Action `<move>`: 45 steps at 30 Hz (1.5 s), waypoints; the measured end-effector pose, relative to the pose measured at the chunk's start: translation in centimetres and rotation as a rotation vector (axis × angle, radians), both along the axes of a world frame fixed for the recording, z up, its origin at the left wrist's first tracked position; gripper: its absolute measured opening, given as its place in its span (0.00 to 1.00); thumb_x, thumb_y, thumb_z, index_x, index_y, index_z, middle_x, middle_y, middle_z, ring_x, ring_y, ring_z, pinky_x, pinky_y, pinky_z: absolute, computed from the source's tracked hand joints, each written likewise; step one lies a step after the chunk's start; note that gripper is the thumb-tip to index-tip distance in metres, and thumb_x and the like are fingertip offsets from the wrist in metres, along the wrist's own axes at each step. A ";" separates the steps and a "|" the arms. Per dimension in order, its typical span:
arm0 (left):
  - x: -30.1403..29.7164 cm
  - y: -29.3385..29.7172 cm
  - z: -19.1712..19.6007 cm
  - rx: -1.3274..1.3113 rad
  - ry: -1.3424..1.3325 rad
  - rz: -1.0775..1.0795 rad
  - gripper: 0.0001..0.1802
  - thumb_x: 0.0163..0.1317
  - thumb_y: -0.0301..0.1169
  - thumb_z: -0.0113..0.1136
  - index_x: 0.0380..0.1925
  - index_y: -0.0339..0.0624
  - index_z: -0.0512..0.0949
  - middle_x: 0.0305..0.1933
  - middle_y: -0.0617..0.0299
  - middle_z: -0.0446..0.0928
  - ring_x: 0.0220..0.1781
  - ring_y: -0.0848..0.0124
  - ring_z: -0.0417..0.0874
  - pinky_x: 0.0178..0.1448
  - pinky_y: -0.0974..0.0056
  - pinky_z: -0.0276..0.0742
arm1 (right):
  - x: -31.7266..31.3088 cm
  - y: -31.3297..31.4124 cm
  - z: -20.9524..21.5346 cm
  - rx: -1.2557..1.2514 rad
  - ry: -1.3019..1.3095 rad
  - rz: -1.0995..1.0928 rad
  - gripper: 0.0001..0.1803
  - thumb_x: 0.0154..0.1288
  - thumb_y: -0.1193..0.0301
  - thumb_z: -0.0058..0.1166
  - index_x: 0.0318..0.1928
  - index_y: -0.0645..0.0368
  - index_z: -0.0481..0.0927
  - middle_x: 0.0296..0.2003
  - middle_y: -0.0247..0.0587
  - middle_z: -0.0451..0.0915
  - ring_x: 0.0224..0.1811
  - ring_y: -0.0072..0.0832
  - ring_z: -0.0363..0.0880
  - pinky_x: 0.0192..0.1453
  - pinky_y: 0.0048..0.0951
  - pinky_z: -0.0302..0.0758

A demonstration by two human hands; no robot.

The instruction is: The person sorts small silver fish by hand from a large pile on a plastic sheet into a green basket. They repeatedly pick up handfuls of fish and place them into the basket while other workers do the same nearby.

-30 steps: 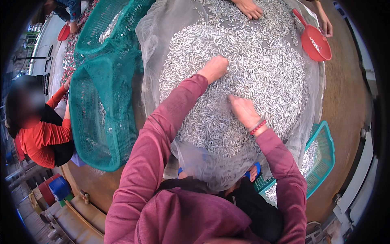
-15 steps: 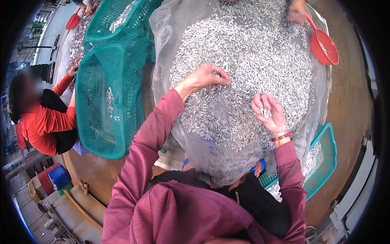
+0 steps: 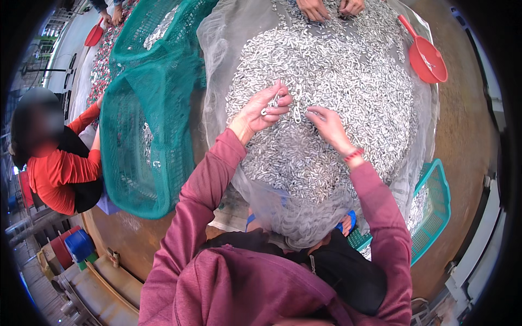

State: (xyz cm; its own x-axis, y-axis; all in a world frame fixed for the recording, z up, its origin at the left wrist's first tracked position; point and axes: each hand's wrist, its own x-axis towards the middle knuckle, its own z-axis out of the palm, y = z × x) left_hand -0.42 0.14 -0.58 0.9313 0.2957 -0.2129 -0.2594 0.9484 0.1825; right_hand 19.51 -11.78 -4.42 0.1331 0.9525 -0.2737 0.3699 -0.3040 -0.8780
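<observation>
A few pale loop-shaped pieces (image 3: 264, 112) are held in the left hand (image 3: 262, 107), whose palm is turned up and whose fingers are curled loosely round them. The right hand (image 3: 329, 128) is poised to the right, its thumb and fingertips drawn close together; whether anything is pinched there cannot be told. Just left of those fingertips, a short pale chain-like strand (image 3: 297, 113) is seen over the pile; whether its parts are linked or only overlapping cannot be made out.

The pile of small silvery-white pieces (image 3: 326, 168) is spread across a translucent mesh sheet (image 3: 223, 41), heaped in the middle and thinned at the far side, where another person's hands (image 3: 312, 9) are seen at work. On the far right, a red long-handled scoop (image 3: 427, 60) is laid with a few pieces inside.

Judged by look, each piece is light, stiff and hard to damage, probably smooth enough to be slipped from a loose grip, and easily snagged on its neighbours by the open loops. Single pieces are best taken by one rounded end, between thumb and forefinger tips; tangled ones are best steadied at one loop and freed at the next. Loose handfuls are better cupped than squeezed.
</observation>
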 end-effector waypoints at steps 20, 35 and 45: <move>6.2 3.1 -6.7 2.308 1.141 -0.143 0.12 0.55 0.34 0.62 0.29 0.33 0.77 0.32 0.42 0.77 0.36 0.46 0.81 0.41 0.47 0.76 | 5.4 -7.8 5.4 -0.105 1.363 -0.180 0.12 0.60 0.71 0.51 0.44 0.60 0.73 0.31 0.44 0.74 0.28 0.28 0.74 0.13 0.15 0.61; 9.6 -8.7 14.7 2.297 0.337 -0.681 0.17 0.53 0.26 0.64 0.45 0.43 0.77 0.47 0.46 0.73 0.44 0.48 0.79 0.47 0.52 0.75 | -1.0 -10.2 6.6 -0.190 1.768 -0.708 0.37 0.68 0.44 0.44 0.66 0.58 0.62 0.62 0.53 0.64 0.65 0.54 0.62 0.70 0.55 0.61; 11.4 -1.4 10.2 2.068 0.663 -0.151 0.20 0.52 0.23 0.64 0.49 0.37 0.77 0.53 0.48 0.76 0.54 0.51 0.78 0.60 0.54 0.70 | 8.8 -18.5 14.8 0.271 1.455 -0.485 0.12 0.67 0.66 0.51 0.28 0.60 0.74 0.25 0.36 0.74 0.21 0.24 0.72 0.16 0.20 0.68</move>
